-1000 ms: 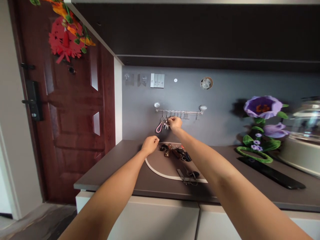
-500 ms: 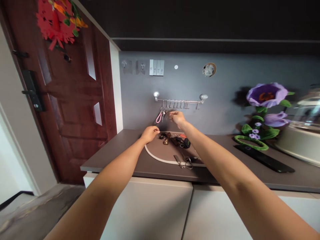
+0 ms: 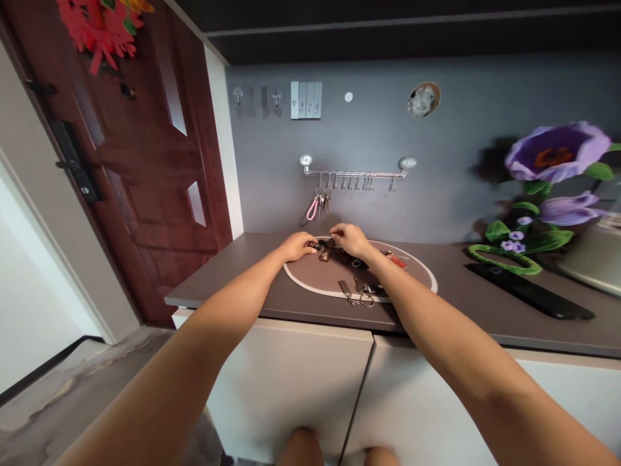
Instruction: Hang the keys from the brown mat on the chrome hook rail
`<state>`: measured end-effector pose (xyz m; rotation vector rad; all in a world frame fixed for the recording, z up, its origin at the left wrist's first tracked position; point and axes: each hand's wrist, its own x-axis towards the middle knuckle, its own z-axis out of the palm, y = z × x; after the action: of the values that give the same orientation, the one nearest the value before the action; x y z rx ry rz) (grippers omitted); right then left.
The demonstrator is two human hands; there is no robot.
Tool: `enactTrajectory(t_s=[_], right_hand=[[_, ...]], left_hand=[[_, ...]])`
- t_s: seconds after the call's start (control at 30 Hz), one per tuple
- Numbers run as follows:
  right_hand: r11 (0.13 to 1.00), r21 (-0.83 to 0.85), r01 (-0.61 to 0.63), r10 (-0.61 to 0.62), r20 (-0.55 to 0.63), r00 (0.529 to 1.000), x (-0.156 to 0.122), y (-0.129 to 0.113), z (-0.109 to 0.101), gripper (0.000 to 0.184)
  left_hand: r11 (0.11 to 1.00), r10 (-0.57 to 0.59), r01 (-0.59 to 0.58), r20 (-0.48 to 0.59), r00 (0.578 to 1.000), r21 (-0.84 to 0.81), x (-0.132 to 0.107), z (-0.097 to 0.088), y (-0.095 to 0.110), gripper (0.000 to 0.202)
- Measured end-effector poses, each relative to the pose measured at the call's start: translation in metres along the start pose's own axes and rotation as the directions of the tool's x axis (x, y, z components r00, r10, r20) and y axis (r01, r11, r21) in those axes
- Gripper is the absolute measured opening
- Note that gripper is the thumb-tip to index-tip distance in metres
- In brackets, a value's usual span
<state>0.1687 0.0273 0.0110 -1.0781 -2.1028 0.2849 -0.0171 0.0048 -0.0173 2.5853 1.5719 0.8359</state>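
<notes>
My left hand (image 3: 297, 247) rests at the left side of an oval brown mat with a pale rim (image 3: 303, 288), its fingers curled on a small bunch of dark keys (image 3: 319, 246). Close to its right, my right hand (image 3: 351, 239) is above the mat with fingertips pinched together; what they hold, if anything, is hidden. Between and below the hands lie more keys and key fobs (image 3: 324, 255), partly covered. A keychain with a metal ring (image 3: 367, 299) lies near the mat's front rim. Something red (image 3: 398, 260) lies right of my right wrist.
On the wall, a hook rail (image 3: 356, 174) carries a key ring with a pink loop (image 3: 312, 208) and another key set (image 3: 327, 199). Right of the mat are a black flat object (image 3: 528, 291) and purple knitted flowers (image 3: 557, 152). A dark red door (image 3: 150, 194) stands left.
My right hand has come down from the hook rail to the keys on the mat, leaving a key set hanging beside the pink loop. My left hand has moved onto the keys. The view has tilted down.
</notes>
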Motion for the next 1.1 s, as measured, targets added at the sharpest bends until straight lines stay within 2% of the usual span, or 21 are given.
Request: enactTrajectory(t_s=[0.13, 0.23, 0.43, 0.6, 0.9, 1.1], right_hand=[[0.985, -0.133, 0.111, -0.099, 0.09, 0.991, 0.002, 0.001, 0.002, 0.019], [0.969, -0.202, 0.145, -0.118, 0.143, 0.983, 0.005, 0.003, 0.006, 0.019], [0.949, -0.222, 0.222, -0.174, 0.216, 0.961, 0.007, 0.01, 0.016, 0.018], [0.94, -0.261, 0.221, -0.16, 0.236, 0.959, 0.006, 0.009, 0.017, 0.019], [0.963, -0.201, 0.182, -0.14, 0.208, 0.968, 0.005, 0.006, 0.016, 0.017], [0.934, -0.272, 0.233, -0.17, 0.234, 0.957, 0.004, 0.005, 0.014, 0.019]], left_hand=[[0.999, 0.027, -0.028, 0.02, 0.999, 0.037, 0.002, 0.001, -0.001, 0.026], [0.998, 0.026, -0.028, 0.041, 0.999, 0.058, 0.004, 0.001, -0.001, 0.023], [0.996, 0.018, -0.022, 0.041, 0.999, 0.091, 0.006, 0.003, -0.003, 0.024], [0.997, 0.03, -0.032, 0.031, 0.999, 0.069, 0.006, 0.002, -0.004, 0.025], [1.0, -0.008, 0.009, -0.031, 0.999, 0.018, 0.005, -0.004, 0.005, 0.026], [0.987, -0.053, 0.043, -0.066, 0.996, -0.152, 0.005, -0.006, 0.008, 0.025]])
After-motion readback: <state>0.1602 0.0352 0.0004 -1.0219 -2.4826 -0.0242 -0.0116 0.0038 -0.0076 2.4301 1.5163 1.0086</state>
